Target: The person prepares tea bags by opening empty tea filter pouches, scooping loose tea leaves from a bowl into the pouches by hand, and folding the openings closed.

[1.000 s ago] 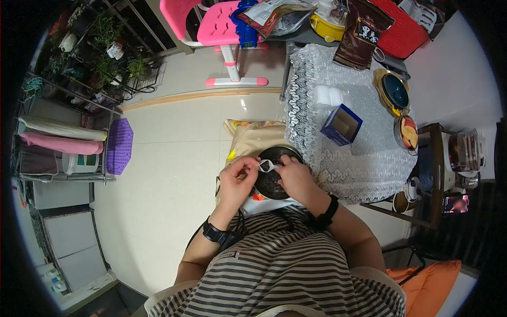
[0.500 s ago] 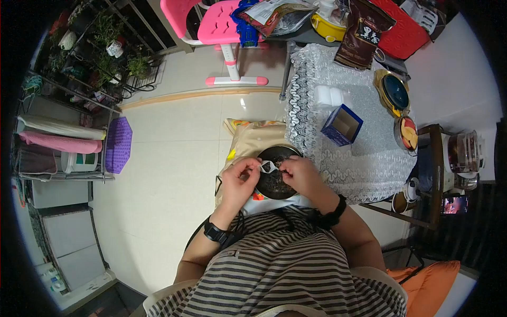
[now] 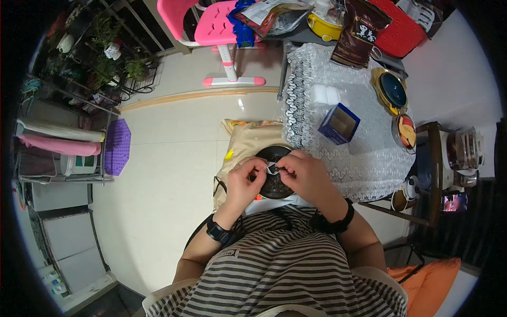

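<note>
Between my fingertips is a small white tea bag (image 3: 272, 168), its mouth held over a dark round bowl. My left hand (image 3: 246, 179) pinches its left edge with thumb and forefinger. The right edge is pinched by my right hand (image 3: 302, 171), whose curled fingers hide part of it. Below both hands, the bowl (image 3: 277, 192) holds dark loose bits like tea leaves. It rests on my lap over a beige printed bag (image 3: 245, 138).
On the lace-covered table (image 3: 364, 169) to the right stand a blue open box (image 3: 339, 124), a white stack in clear plastic (image 3: 326, 95), a brown tea packet (image 3: 360, 34) and a dark green bowl (image 3: 393, 90). A pink chair (image 3: 219, 24) is ahead.
My hands have come closer together, and the tea bag's opening looks narrower. My right hand has turned slightly inward over the bowl.
</note>
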Demonstrator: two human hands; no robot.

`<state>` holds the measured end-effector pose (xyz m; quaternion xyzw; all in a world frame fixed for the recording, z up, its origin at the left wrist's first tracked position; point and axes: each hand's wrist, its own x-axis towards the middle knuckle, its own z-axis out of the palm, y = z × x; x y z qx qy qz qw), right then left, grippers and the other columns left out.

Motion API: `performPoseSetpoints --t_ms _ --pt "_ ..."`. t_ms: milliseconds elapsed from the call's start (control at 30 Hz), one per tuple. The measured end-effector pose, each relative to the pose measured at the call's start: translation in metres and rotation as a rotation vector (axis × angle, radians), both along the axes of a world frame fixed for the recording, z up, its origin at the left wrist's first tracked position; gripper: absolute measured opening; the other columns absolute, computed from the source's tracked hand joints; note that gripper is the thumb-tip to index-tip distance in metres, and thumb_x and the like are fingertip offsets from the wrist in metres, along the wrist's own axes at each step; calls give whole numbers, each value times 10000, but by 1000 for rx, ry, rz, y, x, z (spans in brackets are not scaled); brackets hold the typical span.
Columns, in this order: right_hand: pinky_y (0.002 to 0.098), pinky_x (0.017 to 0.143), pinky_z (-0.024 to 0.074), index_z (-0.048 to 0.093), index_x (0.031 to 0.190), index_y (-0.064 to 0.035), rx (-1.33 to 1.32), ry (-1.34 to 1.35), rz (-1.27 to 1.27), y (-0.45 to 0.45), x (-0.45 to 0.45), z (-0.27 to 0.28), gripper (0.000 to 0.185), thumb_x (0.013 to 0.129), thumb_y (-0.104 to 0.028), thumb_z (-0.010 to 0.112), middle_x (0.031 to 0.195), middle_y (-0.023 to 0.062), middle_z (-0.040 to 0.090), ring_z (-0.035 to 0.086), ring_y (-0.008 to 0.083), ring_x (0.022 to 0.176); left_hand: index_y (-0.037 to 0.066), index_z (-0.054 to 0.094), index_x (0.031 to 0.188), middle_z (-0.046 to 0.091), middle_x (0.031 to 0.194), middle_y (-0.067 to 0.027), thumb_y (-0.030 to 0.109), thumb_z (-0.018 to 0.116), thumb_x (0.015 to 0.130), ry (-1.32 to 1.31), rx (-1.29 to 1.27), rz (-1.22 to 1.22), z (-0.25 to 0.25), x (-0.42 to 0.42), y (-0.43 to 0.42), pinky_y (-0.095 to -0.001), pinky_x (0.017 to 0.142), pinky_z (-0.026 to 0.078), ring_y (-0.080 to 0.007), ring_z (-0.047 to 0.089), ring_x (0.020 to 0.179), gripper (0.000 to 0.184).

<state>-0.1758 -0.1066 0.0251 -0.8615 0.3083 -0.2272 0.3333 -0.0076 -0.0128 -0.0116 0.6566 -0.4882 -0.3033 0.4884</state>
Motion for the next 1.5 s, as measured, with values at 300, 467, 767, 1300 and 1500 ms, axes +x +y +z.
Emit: performPoseSetpoints --t_ms 300,467,767,1300,1500 --pt "332 644 539 661 989 -45 12 20 12 4 7 0 205 785 -36 682 874 96 624 651 237 720 -17 666 929 697 964 -62 -12 635 847 97 22 11 0 -3 0 -216 673 496 -86 609 769 88" --pt "330 645 541 657 1009 -47 109 -31 -30 5 4 -2 198 812 -38 672 883 93 628 662 238 741 -18 667 928 695 965 -65 -11 636 849 106 18 3 -1 -3 0 -215 681 497 -87 613 780 85" --pt "361 641 525 708 978 -112 -127 82 3 12 -3 2 212 775 -169 725 866 51 597 627 238 764 -4 669 936 694 985 -53 -8 634 857 213 19 6 -9 -4 0 -218 719 493 -80 605 802 86" --pt "351 612 483 713 893 -109 -122 -68 -88 8 -2 1 149 756 -150 754 808 43 563 587 225 721 36 518 1295 556 1337 -127 170 563 975 1154 112 -156 -1 6 -1 -383 1062 406 -226 514 1249 350" --pt "349 591 496 696 950 -135 -151 -54 -102 13 -2 7 189 770 -169 741 813 26 567 595 220 719 31 508 1313 569 1284 -87 144 488 1020 1390 133 -324 -26 4 -2 -432 1054 458 -204 573 1165 315"
